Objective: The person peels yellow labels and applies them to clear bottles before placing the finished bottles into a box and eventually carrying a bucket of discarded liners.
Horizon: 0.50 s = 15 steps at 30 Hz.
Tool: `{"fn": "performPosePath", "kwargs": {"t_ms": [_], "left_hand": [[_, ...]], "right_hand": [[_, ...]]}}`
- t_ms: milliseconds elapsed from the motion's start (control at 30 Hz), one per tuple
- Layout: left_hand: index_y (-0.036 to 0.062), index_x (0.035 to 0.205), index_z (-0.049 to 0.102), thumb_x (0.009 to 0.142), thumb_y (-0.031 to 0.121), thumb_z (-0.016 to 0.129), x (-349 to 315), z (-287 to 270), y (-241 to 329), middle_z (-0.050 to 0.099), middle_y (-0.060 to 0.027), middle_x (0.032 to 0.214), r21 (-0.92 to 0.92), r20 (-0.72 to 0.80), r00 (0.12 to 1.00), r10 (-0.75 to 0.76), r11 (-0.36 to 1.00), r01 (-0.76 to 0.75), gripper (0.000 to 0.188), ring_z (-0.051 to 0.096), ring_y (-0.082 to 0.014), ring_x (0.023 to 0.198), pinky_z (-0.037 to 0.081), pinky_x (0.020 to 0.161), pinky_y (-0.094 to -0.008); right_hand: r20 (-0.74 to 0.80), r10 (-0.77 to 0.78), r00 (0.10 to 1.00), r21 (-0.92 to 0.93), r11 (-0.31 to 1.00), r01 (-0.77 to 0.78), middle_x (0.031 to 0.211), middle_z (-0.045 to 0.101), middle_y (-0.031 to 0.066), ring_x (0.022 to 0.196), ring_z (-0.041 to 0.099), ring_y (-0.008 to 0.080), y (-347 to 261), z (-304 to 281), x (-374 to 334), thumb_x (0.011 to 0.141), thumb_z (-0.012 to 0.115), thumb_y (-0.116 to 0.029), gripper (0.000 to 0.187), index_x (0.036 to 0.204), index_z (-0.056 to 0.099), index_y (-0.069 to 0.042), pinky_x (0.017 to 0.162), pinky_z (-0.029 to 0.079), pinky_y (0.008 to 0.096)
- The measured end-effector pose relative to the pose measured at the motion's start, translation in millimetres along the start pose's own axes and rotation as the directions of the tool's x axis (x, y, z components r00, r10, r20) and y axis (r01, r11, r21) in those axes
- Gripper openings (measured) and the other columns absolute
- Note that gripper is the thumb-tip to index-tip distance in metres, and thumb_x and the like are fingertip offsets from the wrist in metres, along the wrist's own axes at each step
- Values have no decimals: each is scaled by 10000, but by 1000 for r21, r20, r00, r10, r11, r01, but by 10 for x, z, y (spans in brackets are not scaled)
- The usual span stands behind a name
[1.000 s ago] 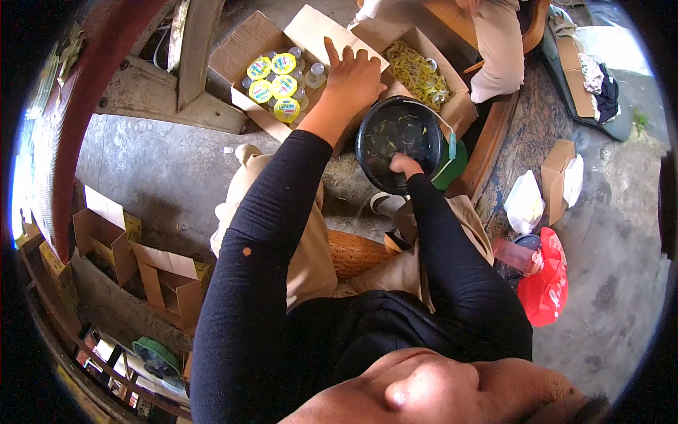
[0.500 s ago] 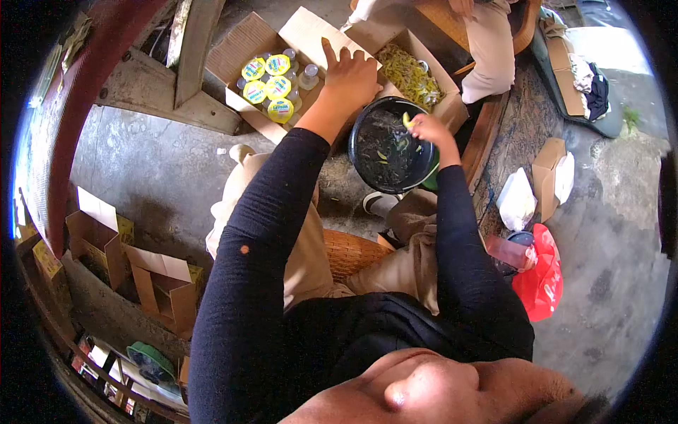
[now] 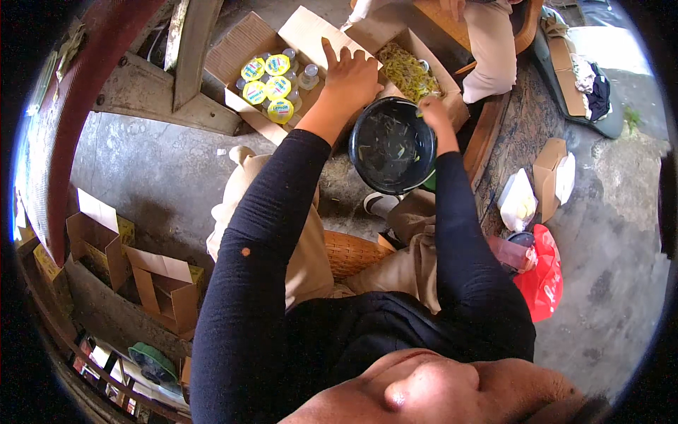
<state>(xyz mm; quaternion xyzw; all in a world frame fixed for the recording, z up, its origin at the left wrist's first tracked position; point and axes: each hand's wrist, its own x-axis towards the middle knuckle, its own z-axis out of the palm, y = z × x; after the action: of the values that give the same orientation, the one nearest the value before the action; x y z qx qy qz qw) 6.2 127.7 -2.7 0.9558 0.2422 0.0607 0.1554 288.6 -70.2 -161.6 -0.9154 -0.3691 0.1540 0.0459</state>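
My left hand lies with fingers spread over the inner edge and flap of a cardboard box. Inside that box stand clear bottles and several cups with yellow printed lids. At the far right rim of a black bucket, my right hand is closed, a bit of a small yellow-green piece showing at its fingertips. Pale slivers and wet scraps lie in the bucket. Just beyond it, a second cardboard box holds a heap of yellow-green shreds.
Another person's leg is beside the second box. Open cardboard boxes stand at left. A red plastic bag, a white bag and a small carton lie at right. A wooden frame is at upper left.
My right hand has moved from over the bucket to its far right rim, and the yellow-green piece is now mostly hidden. My left hand has stayed in place.
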Motion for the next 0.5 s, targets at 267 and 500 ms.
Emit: {"fn": "performPosePath", "kwargs": {"t_ms": [267, 500], "left_hand": [[75, 1131, 602, 819, 429, 654, -99, -14, -161, 586, -153, 1187, 42, 17, 999, -37, 998, 36, 475, 483, -355, 1219, 64, 1050, -745], [56, 1033, 680, 731, 383, 749, -79, 124, -139, 644, -147, 1084, -12, -146, 989, 6, 1000, -8, 450, 540, -386, 1137, 57, 1050, -731]], "right_hand": [[611, 295, 735, 137, 875, -465, 1376, 454, 251, 1172, 543, 372, -524, 1045, -958, 890, 603, -431, 653, 1355, 452, 2, 965, 447, 517], [563, 143, 814, 739, 355, -573, 1524, 312, 151, 1376, 338, 310, -797, 1564, -864, 1004, 446, -332, 537, 1462, 336, -75, 1081, 281, 550]]}}
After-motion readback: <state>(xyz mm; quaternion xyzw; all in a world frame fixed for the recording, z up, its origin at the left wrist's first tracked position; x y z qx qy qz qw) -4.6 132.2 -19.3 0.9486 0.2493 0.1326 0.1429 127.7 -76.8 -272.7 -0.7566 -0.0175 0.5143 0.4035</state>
